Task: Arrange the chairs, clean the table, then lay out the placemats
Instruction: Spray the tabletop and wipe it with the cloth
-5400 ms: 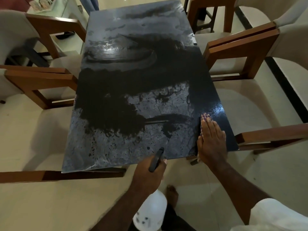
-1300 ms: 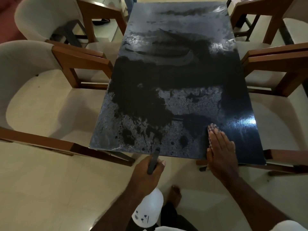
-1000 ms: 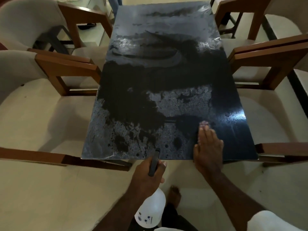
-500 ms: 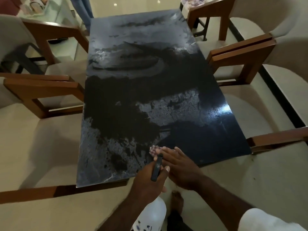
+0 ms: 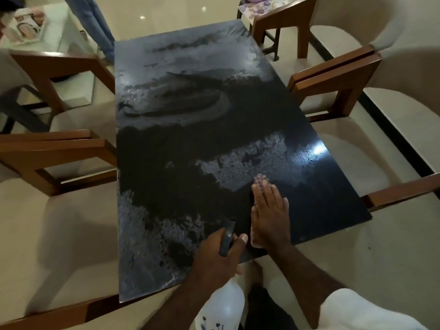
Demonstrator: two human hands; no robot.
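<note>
Table (image 5: 190, 129) wet-streaked, chairs (image 5: 338, 89) alongside, tiled floor (image 5: 166, 10)

sleeve (image 5: 357, 308): white, short (right arm) | forearms: bare | foot (image 5: 256, 270): bare

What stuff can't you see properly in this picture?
Head view, the only view:
- Cloth: mostly hidden under the flat right hand; only a patterned edge peeks out.
- Spray bottle: cut off by the bottom edge; the left hand covers its neck.
- Bottle's printed marks: too small to read.
- Table legs: hidden by its top.
- Placemats: none identifiable.
</note>
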